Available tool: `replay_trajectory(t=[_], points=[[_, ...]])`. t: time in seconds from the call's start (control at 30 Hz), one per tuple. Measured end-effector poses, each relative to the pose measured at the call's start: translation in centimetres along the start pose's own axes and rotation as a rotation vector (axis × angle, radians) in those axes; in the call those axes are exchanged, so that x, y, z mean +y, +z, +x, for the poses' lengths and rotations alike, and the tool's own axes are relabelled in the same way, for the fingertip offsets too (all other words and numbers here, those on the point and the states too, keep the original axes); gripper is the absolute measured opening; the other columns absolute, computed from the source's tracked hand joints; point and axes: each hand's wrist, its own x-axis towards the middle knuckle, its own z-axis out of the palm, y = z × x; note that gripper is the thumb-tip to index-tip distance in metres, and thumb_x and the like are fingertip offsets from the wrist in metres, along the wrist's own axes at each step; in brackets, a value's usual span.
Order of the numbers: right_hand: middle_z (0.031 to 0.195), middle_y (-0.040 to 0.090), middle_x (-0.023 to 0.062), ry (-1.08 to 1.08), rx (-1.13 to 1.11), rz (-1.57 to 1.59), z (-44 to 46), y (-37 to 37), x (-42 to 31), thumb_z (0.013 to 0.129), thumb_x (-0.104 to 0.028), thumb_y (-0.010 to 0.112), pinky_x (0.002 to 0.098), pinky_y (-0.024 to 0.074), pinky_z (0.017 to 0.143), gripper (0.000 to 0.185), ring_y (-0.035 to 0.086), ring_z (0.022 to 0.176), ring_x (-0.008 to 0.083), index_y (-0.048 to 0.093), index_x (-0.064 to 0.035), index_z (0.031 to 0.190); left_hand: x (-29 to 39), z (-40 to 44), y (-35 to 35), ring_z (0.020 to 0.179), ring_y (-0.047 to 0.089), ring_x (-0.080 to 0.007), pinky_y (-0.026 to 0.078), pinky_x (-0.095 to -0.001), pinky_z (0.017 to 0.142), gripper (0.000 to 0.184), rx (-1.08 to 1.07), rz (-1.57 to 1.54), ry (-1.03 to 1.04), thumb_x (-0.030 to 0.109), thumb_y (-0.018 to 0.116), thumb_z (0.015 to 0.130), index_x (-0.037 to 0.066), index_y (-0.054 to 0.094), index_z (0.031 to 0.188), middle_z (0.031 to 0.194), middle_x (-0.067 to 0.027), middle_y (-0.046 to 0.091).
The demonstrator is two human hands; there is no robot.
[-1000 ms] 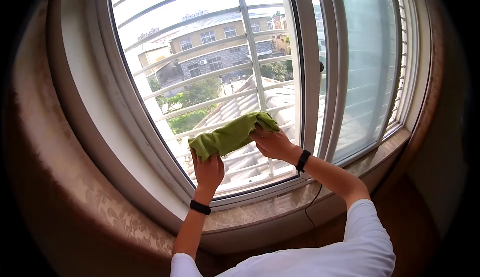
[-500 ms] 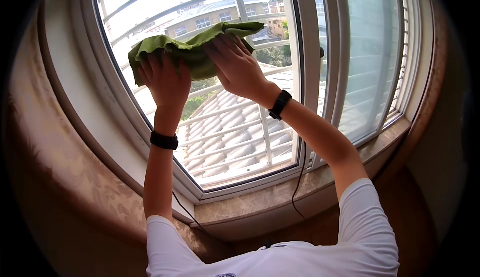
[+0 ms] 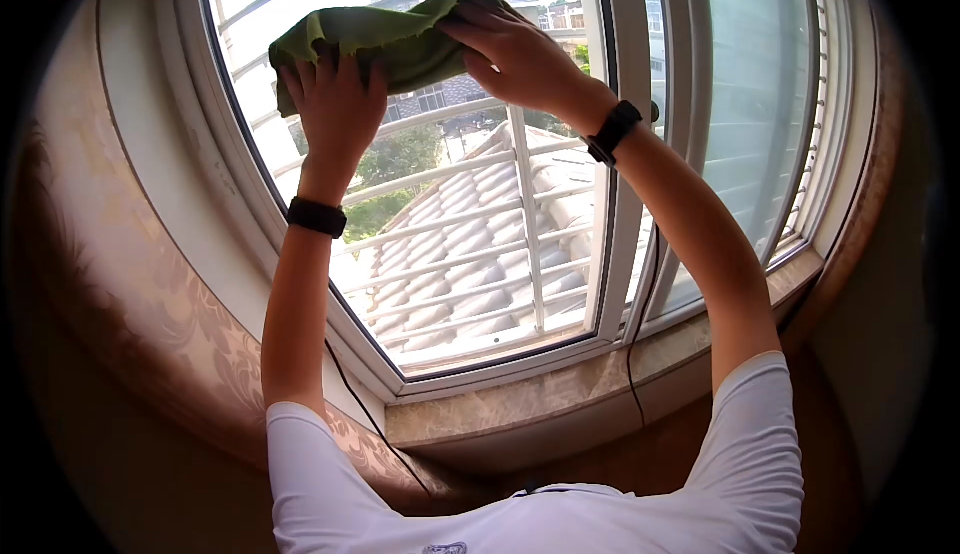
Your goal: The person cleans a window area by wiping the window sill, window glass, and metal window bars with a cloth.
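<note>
A green cloth [image 3: 405, 44] is spread crosswise against the upper part of the window pane [image 3: 450, 209]. My left hand [image 3: 337, 106] grips its left part, fingertips tucked under a drooping fold. On the cloth's right part lies my right hand [image 3: 522, 59], its fingers partly covered by the bunched material. One corner of the cloth sticks out to the right past that hand. Both arms are raised, and each wrist wears a black band.
White bars [image 3: 460, 162] and a tiled roof [image 3: 470, 244] show through the glass. A light window frame [image 3: 500, 372] surrounds the pane, above a marble sill [image 3: 490, 409]. To the right stands a frosted sliding panel [image 3: 755, 104]. Thin dark cables hang from both wrists.
Both hands have moved up the pane with the cloth, the right one also shifting right. The cloth now slants up more steeply toward its right end.
</note>
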Motion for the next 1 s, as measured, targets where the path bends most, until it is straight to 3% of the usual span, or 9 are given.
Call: replay_trajectory(t=[0.13,0.4,0.53,0.6,0.67,0.73,0.77,0.83,1.0], points=[[0.138,0.062,0.0186,-0.021,0.219,0.054,4.3,2.4,-0.1,0.093,-0.011,0.061,0.0486,0.0400,0.123,0.041,0.054,0.136,0.0375,0.065,-0.0054,0.134,-1.3,4.7,2.4,0.132,0.051,-0.0521,0.024,-0.0817,0.111,0.048,0.011,0.290,0.097,0.043,0.053,0.102,0.006,0.064,0.129,0.139,-0.0275,0.060],[0.134,0.066,0.0120,-0.028,-0.279,0.083,-6.6,-1.8,-2.6,0.094,-0.003,0.061,0.0425,0.0663,0.085,0.047,0.072,0.108,0.0305,0.059,-0.0129,0.141,2.8,-3.9,-1.1,0.132,0.051,-0.0484,0.024,-0.0765,0.117,0.037,-0.052,-0.098,0.186,0.030,0.066,0.095,0.006,0.069,0.123,0.139,-0.0237,0.058],[0.136,0.063,0.0092,-0.047,-0.175,-0.115,-1.4,-2.8,3.0,0.096,-0.011,0.062,0.0475,0.0513,0.113,0.040,0.060,0.130,0.0316,0.064,-0.0153,0.136,0.7,2.4,0.6,0.132,0.052,-0.0445,0.028,-0.0727,0.117,0.035,0.110,0.009,0.266,0.033,0.065,0.098,0.007,0.072,0.120,0.133,-0.0188,0.063],[0.131,0.064,0.0127,-0.111,0.100,-0.128,4.0,-1.4,5.8,0.093,-0.013,0.062,0.0484,0.0502,0.110,0.039,0.060,0.127,0.0351,0.066,-0.0104,0.131,-0.6,7.5,2.3,0.131,0.054,-0.0397,0.032,-0.0657,0.118,0.034,0.097,0.098,0.209,0.032,0.065,0.097,0.007,0.073,0.118,0.130,-0.0164,0.065],[0.137,0.059,0.0174,-0.023,0.015,0.031,6.5,-0.6,5.2,0.092,-0.015,0.063,0.0483,0.0459,0.115,0.044,0.054,0.133,0.0396,0.063,-0.0096,0.135,0.6,12.2,1.4,0.139,0.043,-0.0366,0.032,-0.0553,0.118,0.033,-0.011,-0.132,-0.059,0.027,0.070,0.092,0.018,0.071,0.123,0.139,-0.0155,0.056],[0.154,0.048,0.0252,0.074,-0.157,0.163,7.1,-0.4,2.9,0.090,-0.011,0.062,0.0493,0.0385,0.121,0.059,0.043,0.144,0.0480,0.055,-0.0105,0.149,1.6,10.5,0.7,0.134,0.048,-0.0352,0.037,-0.0490,0.115,0.035,0.094,-0.115,0.085,0.029,0.064,0.097,0.008,0.069,0.125,0.131,-0.0173,0.061],[0.126,0.065,0.0150,0.023,-0.022,0.103,6.2,0.9,2.3,0.091,-0.018,0.066,0.0477,0.0498,0.111,0.034,0.059,0.126,0.0359,0.069,-0.0085,0.123,2.6,9.0,0.3,0.131,0.051,-0.0353,0.039,-0.0492,0.113,0.034,0.206,-0.119,0.153,0.028,0.063,0.098,0.007,0.070,0.123,0.129,-0.0172,0.062],[0.132,0.063,0.0166,-0.079,-0.016,0.051,3.3,0.8,0.0,0.090,-0.018,0.067,0.0483,0.0518,0.109,0.042,0.060,0.127,0.0345,0.065,-0.0105,0.131,0.7,6.7,1.7,0.128,0.055,-0.0384,0.037,-0.0614,0.112,0.033,0.188,0.005,0.232,0.025,0.064,0.094,0.009,0.069,0.122,0.136,-0.0161,0.062],[0.137,0.063,0.0144,-0.010,-0.407,0.025,-3.3,-2.4,-2.3,0.093,-0.017,0.068,0.0453,0.0585,0.101,0.053,0.070,0.114,0.0333,0.058,-0.0159,0.146,-0.8,-0.9,-1.1,0.131,0.055,-0.0349,0.035,-0.0554,0.121,0.031,0.125,-0.058,0.318,0.030,0.066,0.096,0.009,0.073,0.117,0.127,-0.0109,0.067]])
